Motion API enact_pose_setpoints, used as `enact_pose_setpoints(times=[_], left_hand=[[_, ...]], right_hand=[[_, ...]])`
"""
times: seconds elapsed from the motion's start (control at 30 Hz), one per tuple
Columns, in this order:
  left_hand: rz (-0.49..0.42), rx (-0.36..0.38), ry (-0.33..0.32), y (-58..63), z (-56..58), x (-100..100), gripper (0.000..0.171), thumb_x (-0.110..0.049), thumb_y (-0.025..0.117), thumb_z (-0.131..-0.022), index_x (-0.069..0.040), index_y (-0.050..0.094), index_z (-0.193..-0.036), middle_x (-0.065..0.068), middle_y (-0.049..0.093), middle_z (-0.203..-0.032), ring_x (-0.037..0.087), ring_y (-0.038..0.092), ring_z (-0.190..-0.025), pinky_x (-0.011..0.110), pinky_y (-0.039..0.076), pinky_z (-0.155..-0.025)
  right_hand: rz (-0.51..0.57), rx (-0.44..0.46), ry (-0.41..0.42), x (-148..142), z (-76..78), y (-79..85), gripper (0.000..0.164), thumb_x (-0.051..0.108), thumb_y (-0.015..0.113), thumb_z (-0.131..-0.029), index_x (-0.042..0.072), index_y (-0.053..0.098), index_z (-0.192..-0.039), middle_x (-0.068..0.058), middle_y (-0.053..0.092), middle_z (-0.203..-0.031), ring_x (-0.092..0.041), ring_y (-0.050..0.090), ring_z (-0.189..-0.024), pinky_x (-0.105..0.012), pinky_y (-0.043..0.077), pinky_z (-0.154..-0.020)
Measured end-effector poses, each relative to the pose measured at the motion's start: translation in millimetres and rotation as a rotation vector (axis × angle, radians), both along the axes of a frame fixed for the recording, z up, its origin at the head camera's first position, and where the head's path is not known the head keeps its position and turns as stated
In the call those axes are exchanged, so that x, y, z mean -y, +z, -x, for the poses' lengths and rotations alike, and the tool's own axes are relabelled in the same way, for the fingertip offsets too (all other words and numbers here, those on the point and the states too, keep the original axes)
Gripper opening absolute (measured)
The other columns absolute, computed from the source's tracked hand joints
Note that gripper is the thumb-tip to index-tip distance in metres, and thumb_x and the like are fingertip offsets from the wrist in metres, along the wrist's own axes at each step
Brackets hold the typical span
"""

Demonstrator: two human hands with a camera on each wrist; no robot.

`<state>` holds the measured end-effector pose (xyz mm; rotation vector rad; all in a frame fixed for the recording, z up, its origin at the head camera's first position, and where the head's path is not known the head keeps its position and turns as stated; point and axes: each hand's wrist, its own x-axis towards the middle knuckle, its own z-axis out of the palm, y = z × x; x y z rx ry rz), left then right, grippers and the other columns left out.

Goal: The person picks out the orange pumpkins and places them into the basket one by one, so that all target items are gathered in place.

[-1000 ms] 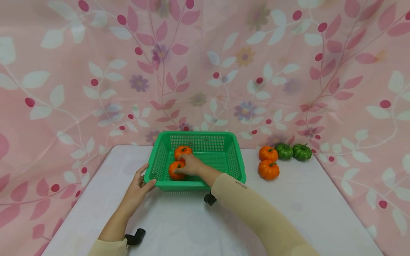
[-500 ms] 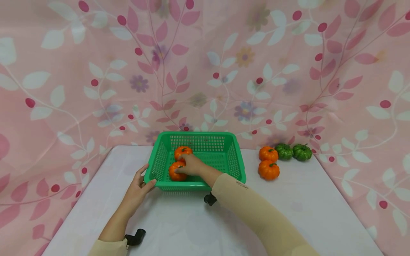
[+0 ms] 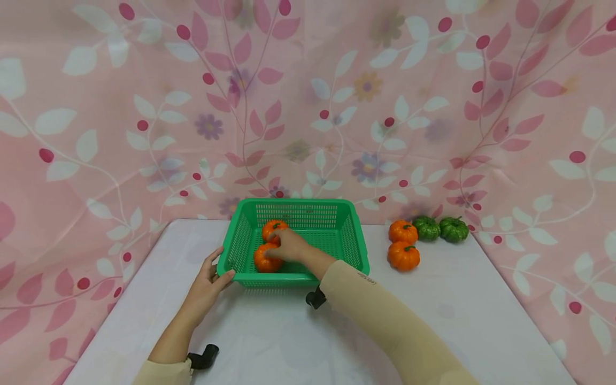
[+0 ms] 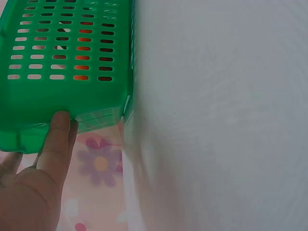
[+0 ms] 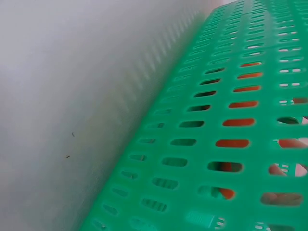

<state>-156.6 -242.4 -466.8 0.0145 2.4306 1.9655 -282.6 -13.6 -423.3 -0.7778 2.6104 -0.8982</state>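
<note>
Here's the right hand point(image 3: 290, 247) reaching into the green basket point(image 3: 293, 276), fingers parted in a loose arch over the front pumpkin point(image 3: 266, 262), though whether they touch it I can't tell, with the back pumpkin point(image 3: 273, 226) just behind. The left hand point(image 3: 207, 286) has fingers and thumb gripping the basket's near left corner, the basket standing by the far edge of the white surface point(image 3: 462, 310), and towards that surface's far right corner sit two orange pumpkins point(image 3: 403, 258), one behind the other, with two green pumpkins point(image 3: 454, 230) beside the rear one
</note>
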Motion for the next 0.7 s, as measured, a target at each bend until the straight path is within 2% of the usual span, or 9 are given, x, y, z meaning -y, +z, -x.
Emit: enact_pose_setpoints(times=[0.37,0.7], left_hand=[[-0.014,0.012,0.001,7.0,-2.5,-3,0.077,-0.02,0.059,-0.103,-0.02,0.01,-0.162,0.027,0.039,-0.147,0.035,0.051,-0.128,0.029,0.052,-0.098],[-0.017,0.012,0.003,6.3,-2.4,-2,0.076,-0.019,0.059,-0.103,-0.02,0.01,-0.162,0.028,0.04,-0.146,0.034,0.051,-0.127,0.032,0.052,-0.099]], right_hand=[[0.073,0.024,0.009,-12,-5.1,9.2,0.046,0.029,0.072,-0.095,0.004,0.061,-0.132,-0.011,0.06,-0.131,-0.026,0.057,-0.116,-0.035,0.053,-0.093],[0.113,0.021,0.004,-26,-15.1,22.0,0.044,0.028,0.069,-0.096,0.003,0.062,-0.132,-0.01,0.061,-0.132,-0.027,0.056,-0.121,-0.04,0.051,-0.098]])
